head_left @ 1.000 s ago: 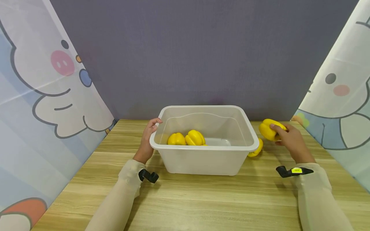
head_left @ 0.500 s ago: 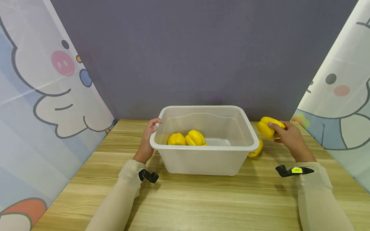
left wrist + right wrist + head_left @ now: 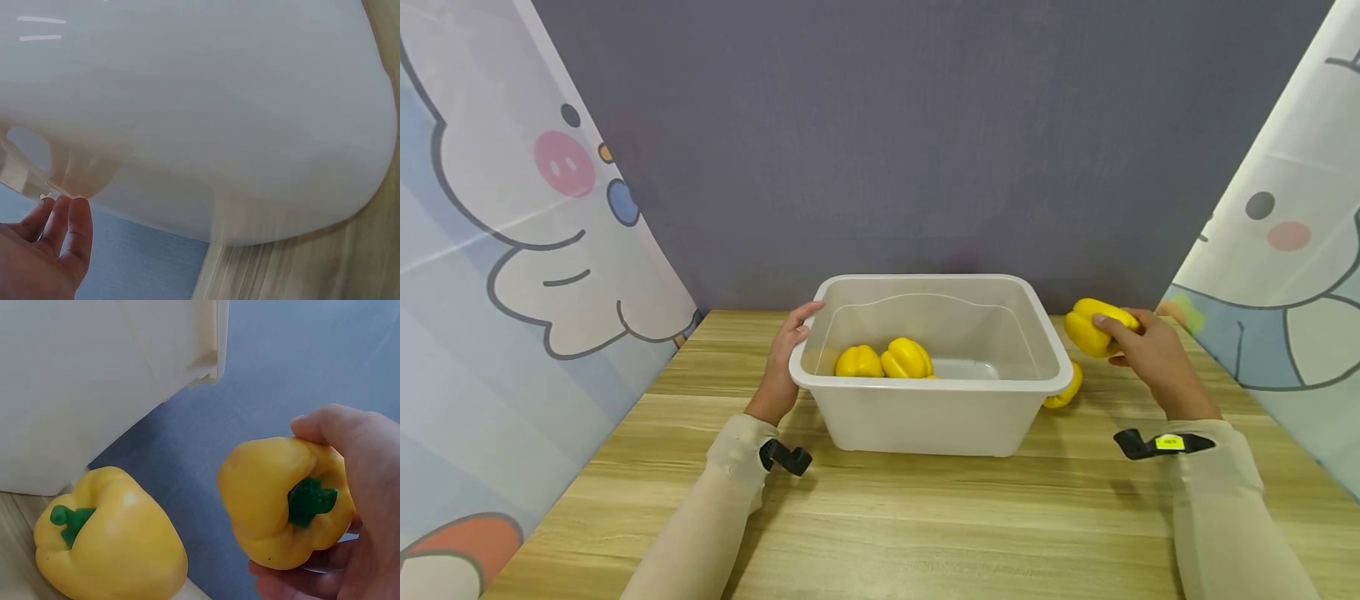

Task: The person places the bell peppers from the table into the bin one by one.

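A white plastic bin [image 3: 917, 417] stands on the table, with yellow bell peppers [image 3: 907, 358] inside, partly hidden by its front wall. At its left end my left hand [image 3: 784, 362] holds the rim; the left wrist view has the fingertips [image 3: 79, 219] against the bin's edge. My right hand [image 3: 1157, 358] grips a yellow bell pepper [image 3: 1086, 327] between thumb and fingers, raised to the right of the bin. Its green stem faces the camera in the right wrist view. Below it, another yellow bell pepper [image 3: 125, 544] lies on the table beside the bin's right wall.
The wooden table [image 3: 895, 525] extends in front of the bin and to both sides. A dark grey panel [image 3: 925, 150] rises close behind the bin. Cartoon-printed sheets [image 3: 497, 275] hang at left and right.
My right hand has raised the bell pepper slightly and carried it a little left, toward the bin. The left hand stays on the rim, and the bin has not moved.
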Available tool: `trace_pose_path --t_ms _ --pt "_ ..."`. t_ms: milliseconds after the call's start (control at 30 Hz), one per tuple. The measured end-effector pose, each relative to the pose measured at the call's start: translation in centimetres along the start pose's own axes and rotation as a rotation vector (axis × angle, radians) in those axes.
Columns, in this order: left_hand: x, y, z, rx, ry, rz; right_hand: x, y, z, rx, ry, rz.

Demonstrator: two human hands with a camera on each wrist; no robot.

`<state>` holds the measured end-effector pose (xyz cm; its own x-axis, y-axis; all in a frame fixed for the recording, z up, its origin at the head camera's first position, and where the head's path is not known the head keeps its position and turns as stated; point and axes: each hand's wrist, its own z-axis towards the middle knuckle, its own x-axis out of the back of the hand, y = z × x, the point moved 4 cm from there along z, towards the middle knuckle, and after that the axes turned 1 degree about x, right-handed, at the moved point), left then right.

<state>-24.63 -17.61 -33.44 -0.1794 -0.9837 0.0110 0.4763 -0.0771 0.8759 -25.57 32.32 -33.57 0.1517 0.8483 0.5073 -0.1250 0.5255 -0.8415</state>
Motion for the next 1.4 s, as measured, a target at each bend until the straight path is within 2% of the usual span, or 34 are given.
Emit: trace_pose_path --t_ms 333,567,700,933,1400 --pt "0.0 -0.2 0.1 0.038 0.010 -0.018 0.2 -0.8 -0.1 0.037 0.021 -0.009" --pt "0.4 0.0 0.1 0.091 -0.022 0.015 0.1 -1.4 -0.4 0.032 0.022 -0.014" --pt "0.4 0.2 0.1 0.101 -0.028 -0.002 0.2 -1.6 -0.4 0.045 0.036 -0.015" --pt "0.3 0.4 0.2 0.122 0.008 -0.030 0.2 -2.2 -0.6 0.075 0.063 0.013" --pt "0.4 0.4 0.3 0.126 0.021 -0.033 0.2 -2.8 -1.0 0.066 0.075 0.007"
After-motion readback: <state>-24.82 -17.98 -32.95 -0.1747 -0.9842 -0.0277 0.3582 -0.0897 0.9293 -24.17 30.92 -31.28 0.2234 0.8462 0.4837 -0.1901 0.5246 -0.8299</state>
